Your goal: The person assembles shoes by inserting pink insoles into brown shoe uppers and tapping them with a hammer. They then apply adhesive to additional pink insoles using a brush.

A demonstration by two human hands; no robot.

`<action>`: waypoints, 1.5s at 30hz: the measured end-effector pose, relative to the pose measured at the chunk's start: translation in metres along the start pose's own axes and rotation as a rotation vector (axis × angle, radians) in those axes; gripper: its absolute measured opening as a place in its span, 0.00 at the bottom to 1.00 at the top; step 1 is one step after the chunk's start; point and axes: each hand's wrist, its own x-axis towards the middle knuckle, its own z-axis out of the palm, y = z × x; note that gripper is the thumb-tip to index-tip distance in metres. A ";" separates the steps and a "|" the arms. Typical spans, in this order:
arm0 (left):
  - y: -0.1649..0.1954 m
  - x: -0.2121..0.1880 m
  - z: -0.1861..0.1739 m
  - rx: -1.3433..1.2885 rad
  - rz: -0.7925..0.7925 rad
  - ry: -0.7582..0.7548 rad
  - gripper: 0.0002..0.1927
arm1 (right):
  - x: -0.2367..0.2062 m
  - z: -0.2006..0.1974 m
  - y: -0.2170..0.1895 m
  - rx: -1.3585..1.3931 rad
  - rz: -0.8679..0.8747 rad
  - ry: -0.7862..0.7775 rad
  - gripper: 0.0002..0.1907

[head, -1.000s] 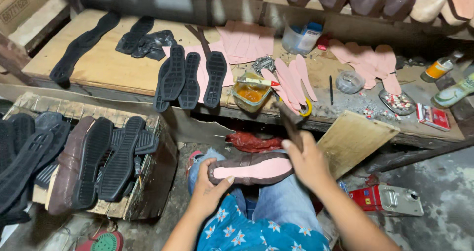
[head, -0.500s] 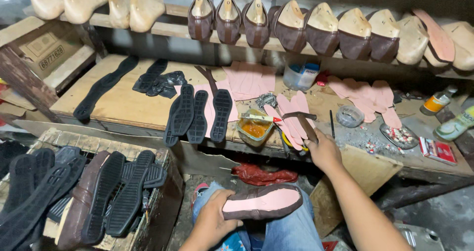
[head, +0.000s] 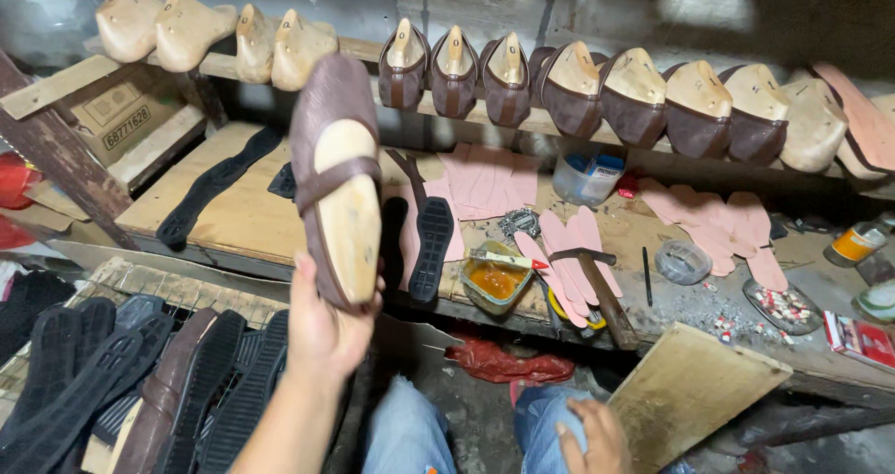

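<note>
Brown textured shoe upper stretched over a pale wooden last (head: 336, 171): where is it held, and by what?

It is raised on the left of the scene, toe pointing down and heel up, in front of the plywood workbench (head: 233, 218). It is grasped at the toe end by the left hand (head: 322, 334), whose fingers are wrapped around it from below.

And the right hand (head: 589, 437)?

It is laid low and near, on a knee in blue denim (head: 536, 418). Its fingers are slack and nothing is held in it. A tilted wooden board (head: 695, 395) is seen just to its right.

How far along does the work appear?

The upper is already pulled over the last, with a strap across the instep. Its underside is turned away, so whether a sole has been attached cannot be told. On the far shelf a row of brown lasted uppers (head: 578, 87) is lined up, while bare wooden lasts (head: 186, 31) at far left are not yet covered.

What seems to be left?

Judging from the bench, quite a lot: black ridged rubber soles (head: 432, 246) lie loose there, more are stacked in a crate of dark soles (head: 93, 381) at near left, and pink insole cut-outs (head: 569, 250) are spread beside an open tin of amber glue (head: 494, 278) and a wooden-handled hammer (head: 597, 283).
</note>
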 end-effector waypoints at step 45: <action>0.045 0.173 0.091 0.670 0.146 0.089 0.29 | 0.014 -0.020 -0.009 -0.250 0.205 -0.182 0.06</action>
